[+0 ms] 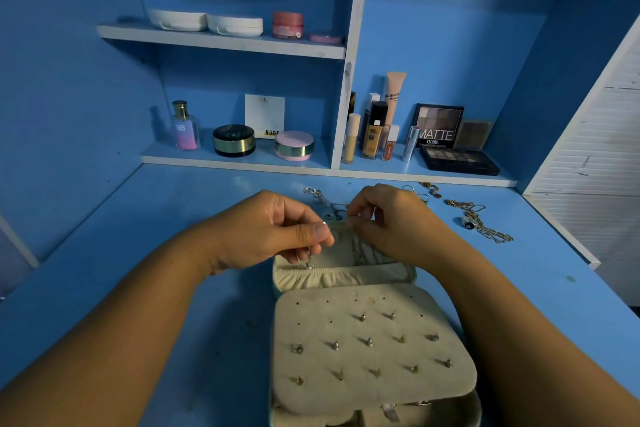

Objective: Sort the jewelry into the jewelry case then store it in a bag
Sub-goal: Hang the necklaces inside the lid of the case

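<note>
A cream jewelry case (346, 274) lies open on the blue desk. Its padded flap (370, 343) carries several earrings pushed through holes. Above the upright lid, my left hand (266, 229) pinches a thin silver chain (309, 260) whose end dangles toward the lid's elastic pocket. My right hand (384, 218) pinches the other part of the chain at the lid's top edge. More silver chains (320, 196) lie just behind the hands. Gold chains (485, 222) and a dark-stoned ring (468, 224) lie on the desk to the right.
Low shelves behind the desk hold a perfume bottle (185, 126), round compacts (233, 140), foundation tubes (374, 135) and eyeshadow palettes (457, 159). An upper shelf (221, 42) has white cases and a pink jar. A white slatted panel (595, 156) borders the right side.
</note>
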`<state>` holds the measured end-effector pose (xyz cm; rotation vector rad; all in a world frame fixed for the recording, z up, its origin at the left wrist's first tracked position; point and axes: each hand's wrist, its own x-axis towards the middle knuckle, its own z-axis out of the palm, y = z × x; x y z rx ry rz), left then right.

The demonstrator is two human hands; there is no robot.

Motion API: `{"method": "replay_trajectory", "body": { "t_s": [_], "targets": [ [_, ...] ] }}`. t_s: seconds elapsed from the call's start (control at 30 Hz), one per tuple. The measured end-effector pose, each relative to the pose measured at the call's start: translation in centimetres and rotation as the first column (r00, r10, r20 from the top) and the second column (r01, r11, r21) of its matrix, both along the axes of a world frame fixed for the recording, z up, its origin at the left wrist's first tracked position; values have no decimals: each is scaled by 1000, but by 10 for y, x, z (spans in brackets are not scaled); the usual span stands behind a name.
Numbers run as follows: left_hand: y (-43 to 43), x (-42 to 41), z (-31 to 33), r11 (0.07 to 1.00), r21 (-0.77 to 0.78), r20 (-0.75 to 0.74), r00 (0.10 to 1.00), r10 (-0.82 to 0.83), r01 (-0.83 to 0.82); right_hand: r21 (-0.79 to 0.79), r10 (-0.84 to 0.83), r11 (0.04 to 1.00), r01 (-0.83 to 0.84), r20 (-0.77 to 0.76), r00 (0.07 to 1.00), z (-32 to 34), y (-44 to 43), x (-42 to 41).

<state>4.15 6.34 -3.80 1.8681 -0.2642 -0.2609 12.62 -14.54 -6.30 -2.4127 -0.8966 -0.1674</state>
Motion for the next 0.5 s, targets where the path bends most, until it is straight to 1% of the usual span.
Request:
{"method": "replay_trajectory", "body": {
  "t_s": [0.07, 0.17, 0.23, 0.3, 0.4, 0.47, 0.5],
  "targets": [
    [-1, -2, 2, 999, -28, 5, 999, -39, 39, -20, 24, 999, -26, -50, 998, 5, -2, -5],
    [-2, -4, 3, 994, -88, 37, 998, -57, 60, -35, 122, 991, -129, -165, 979, 15, -1, -15],
    [-4, -3, 3, 992, -117, 77, 997, -32, 41, -24, 197, 978, -208, -228, 953, 19, 1, -21],
    [-6, -2, 2, 991, -137, 102, 995, 6, 8, 0, 249, 966, -257, -248, 936, 20, 5, -25],
    [-9, -2, 1, 987, -158, 117, 992, 52, -33, 21, 255, 967, -256, -204, 945, 17, 8, -27],
    [-10, 0, -1, 984, -166, 126, 988, 85, -64, 43, 206, 979, -202, -190, 960, 15, 8, -25],
    [-10, 1, -1, 981, -175, 132, 985, 109, -85, 78, 176, 983, -164, -195, 965, 14, 7, -24]
  ]
}}
